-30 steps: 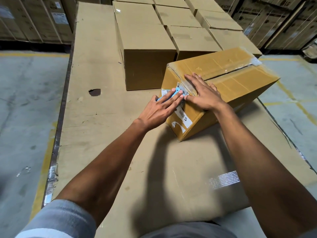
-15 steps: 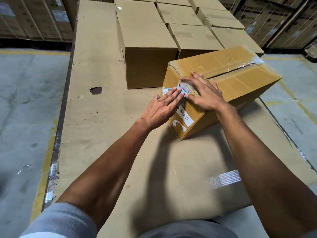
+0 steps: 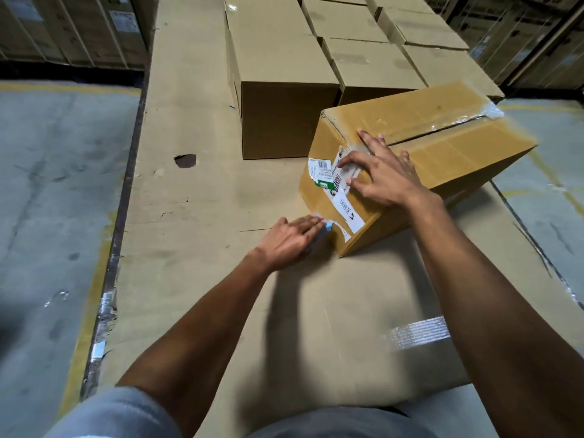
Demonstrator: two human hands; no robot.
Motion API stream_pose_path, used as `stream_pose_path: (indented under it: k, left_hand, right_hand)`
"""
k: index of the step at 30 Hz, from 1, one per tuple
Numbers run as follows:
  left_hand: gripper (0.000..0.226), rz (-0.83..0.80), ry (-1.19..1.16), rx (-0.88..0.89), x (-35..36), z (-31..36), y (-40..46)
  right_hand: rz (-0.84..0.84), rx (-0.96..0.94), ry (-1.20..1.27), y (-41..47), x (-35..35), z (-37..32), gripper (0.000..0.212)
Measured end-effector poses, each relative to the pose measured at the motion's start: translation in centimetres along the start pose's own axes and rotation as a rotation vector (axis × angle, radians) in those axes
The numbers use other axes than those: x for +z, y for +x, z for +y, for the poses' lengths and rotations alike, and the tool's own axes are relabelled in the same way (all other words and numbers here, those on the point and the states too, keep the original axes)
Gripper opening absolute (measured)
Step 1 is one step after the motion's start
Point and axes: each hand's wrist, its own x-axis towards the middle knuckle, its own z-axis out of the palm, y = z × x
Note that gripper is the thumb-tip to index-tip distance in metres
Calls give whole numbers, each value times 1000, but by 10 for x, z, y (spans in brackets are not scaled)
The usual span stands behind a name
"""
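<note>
A tan cardboard box (image 3: 455,153) sealed with clear tape lies at an angle on the cardboard-covered platform (image 3: 189,216). White and green labels (image 3: 344,203) run down its near end face. My right hand (image 3: 384,173) lies spread over the top front edge, fingers on the tape and the labels. My left hand (image 3: 292,238) is low at the box's bottom corner and holds a small light-blue tool (image 3: 327,227) against the end face. Most of the tool is hidden under my fingers.
Several plain cardboard boxes (image 3: 281,74) stand in rows right behind the taped box. A dark hole (image 3: 185,161) breaks the platform surface to the left. Grey concrete floor (image 3: 57,200) with yellow lines lies on both sides. Stacked cartons (image 3: 72,30) line the back.
My left hand has slid the blue tool from the box's top edge down the end face to the bottom corner. The labels it covered now show. My right hand has stayed on top.
</note>
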Motion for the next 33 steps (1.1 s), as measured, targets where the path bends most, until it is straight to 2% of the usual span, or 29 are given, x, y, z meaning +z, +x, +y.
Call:
stream_pose_path:
  k: [3, 7, 11, 18, 25, 30, 33]
  left_hand:
    - [68, -42, -28, -58, 12, 8, -14]
    - [67, 59, -23, -97, -10, 8, 9]
    - [65, 158, -7, -148, -41, 7, 33]
    - [66, 218, 27, -156, -60, 8, 44]
    - [64, 216, 35, -184, -55, 5, 34]
    - [62, 251, 33, -204, -59, 2, 34]
    - [63, 268, 44, -203, -61, 1, 35]
  right_hand:
    - [12, -3, -11, 0, -1, 2, 62]
    - [20, 45, 47, 2, 1, 4, 99]
    - [100, 188, 113, 4, 1, 0, 86]
    - [172, 217, 4, 17, 7, -11, 76]
    - [144, 229, -62, 21, 11, -18, 102]
    - [217, 248, 41, 21, 11, -17, 74]
    - [222, 234, 0, 22, 12, -17, 72]
